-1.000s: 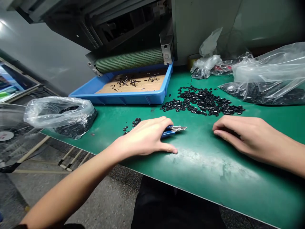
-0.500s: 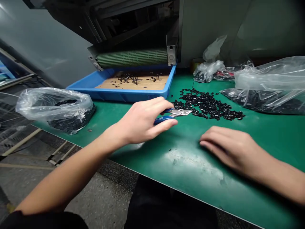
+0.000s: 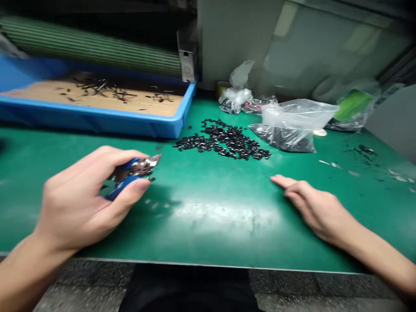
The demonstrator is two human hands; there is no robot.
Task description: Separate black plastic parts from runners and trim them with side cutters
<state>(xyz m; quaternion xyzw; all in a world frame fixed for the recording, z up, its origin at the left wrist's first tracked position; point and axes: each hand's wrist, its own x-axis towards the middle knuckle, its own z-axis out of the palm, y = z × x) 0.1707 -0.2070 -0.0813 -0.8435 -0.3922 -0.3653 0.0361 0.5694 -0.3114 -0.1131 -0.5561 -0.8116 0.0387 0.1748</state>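
My left hand is closed around a pair of blue-handled snips, their metal tips pointing right above the green tabletop. Small dark bits show around the handles, too blurred to tell whether they are held too. My right hand rests low over the table's right half, with its index finger stretched toward the left and nothing visible in it. Beyond and between the hands spreads a pile of small shiny black parts.
A blue tray with black sprue-like sticks stands under a green conveyor roller. Behind the pile lies a clear bag of black parts. Another bag with something green is at the back right, near scattered scraps.
The view has swung right, taking the left-hand bag out of sight. My left hand has drawn back from the pile with the snips. My right index finger has straightened.
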